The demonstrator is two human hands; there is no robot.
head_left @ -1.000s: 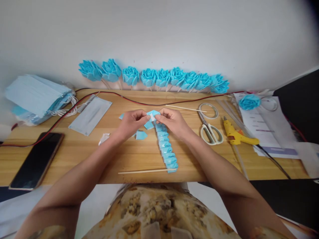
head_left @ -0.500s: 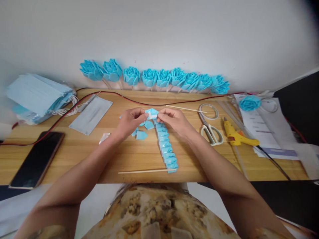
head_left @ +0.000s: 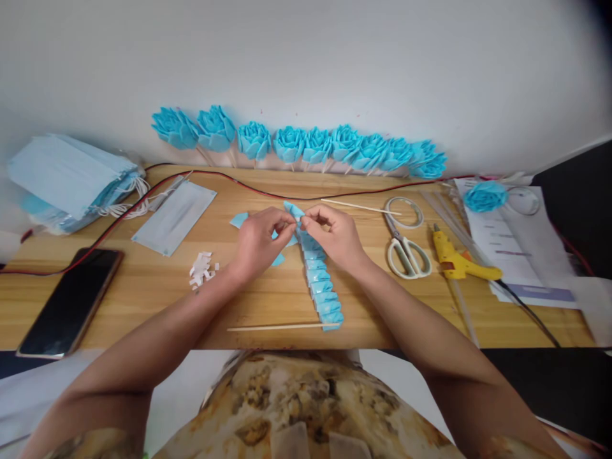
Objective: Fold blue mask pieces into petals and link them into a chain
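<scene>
My left hand (head_left: 264, 245) and my right hand (head_left: 333, 237) meet over the middle of the table, both pinching one small blue fabric petal (head_left: 292, 209) between thumbs and fingers. The petal looks folded, and its lower part is hidden by the fingertips. Beneath my hands a row of folded blue petals (head_left: 321, 287) overlaps in a line toward the front edge. Loose blue pieces (head_left: 278, 259) lie partly covered by my left hand. Near my left wrist sits a small heap of white scraps (head_left: 201, 270).
Scissors (head_left: 405, 255), a tape roll (head_left: 415, 223) and a yellow glue gun (head_left: 461, 258) lie to the right. At left are a phone (head_left: 71, 303), a flat mask (head_left: 176, 220) and stacked masks (head_left: 71, 172). Blue fabric flowers (head_left: 289, 145) on sticks line the wall. A thin stick (head_left: 275, 328) lies in front.
Both hands have turned the petal from lying flat and wide to a narrower, folded shape. My left hand has shifted slightly right, and the white scraps now show more fully.
</scene>
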